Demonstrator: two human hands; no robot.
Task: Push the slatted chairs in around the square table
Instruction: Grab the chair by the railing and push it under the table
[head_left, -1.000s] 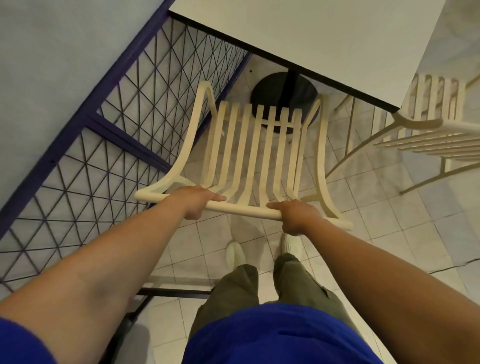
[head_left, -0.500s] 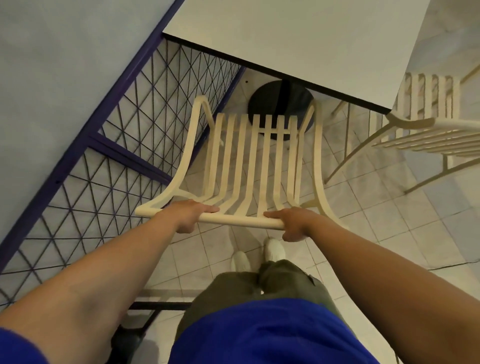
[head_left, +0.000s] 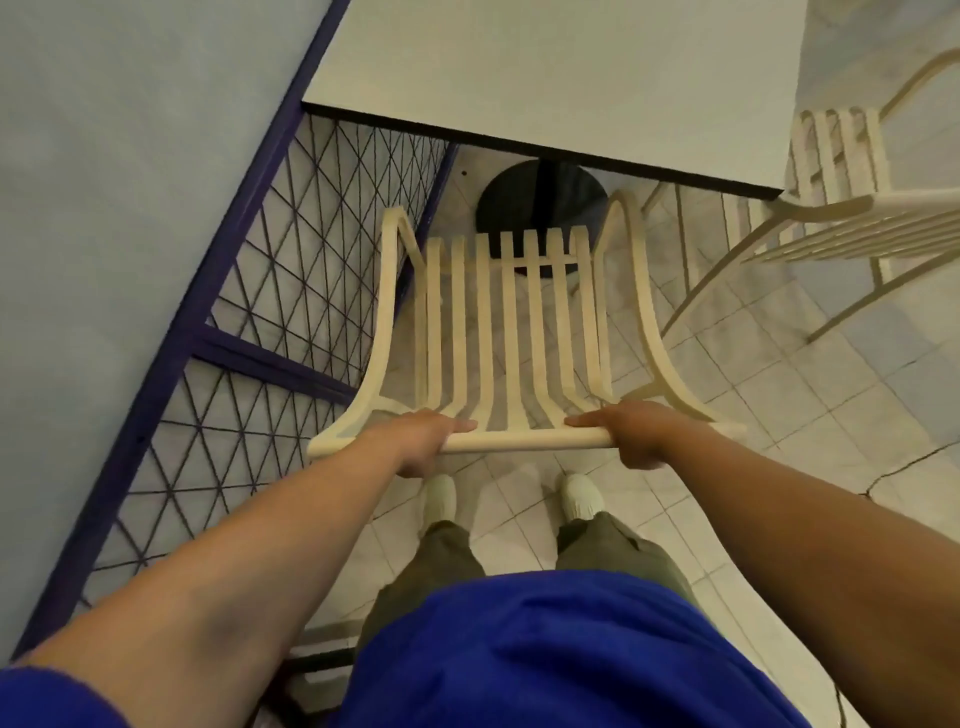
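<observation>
A cream slatted chair (head_left: 511, 332) stands right below me, its seat pointing at the square white table (head_left: 561, 78). The seat's front edge lies just short of the table's dark near edge. My left hand (head_left: 423, 441) grips the chair's top back rail on the left. My right hand (head_left: 631, 434) grips the same rail on the right. A second cream slatted chair (head_left: 852, 218) stands at the table's right corner, partly cut off by the frame.
A blue-framed metal grid fence (head_left: 249, 338) against a pale wall runs close along the chair's left side. The table's black round base (head_left: 540, 202) sits on the tiled floor beyond the seat. My feet in white shoes (head_left: 582, 496) stand just behind the chair.
The chair has slid forward toward the table and now sits squarer to it. I have stepped after it, feet now apart. Both hands keep their grip on the rail.
</observation>
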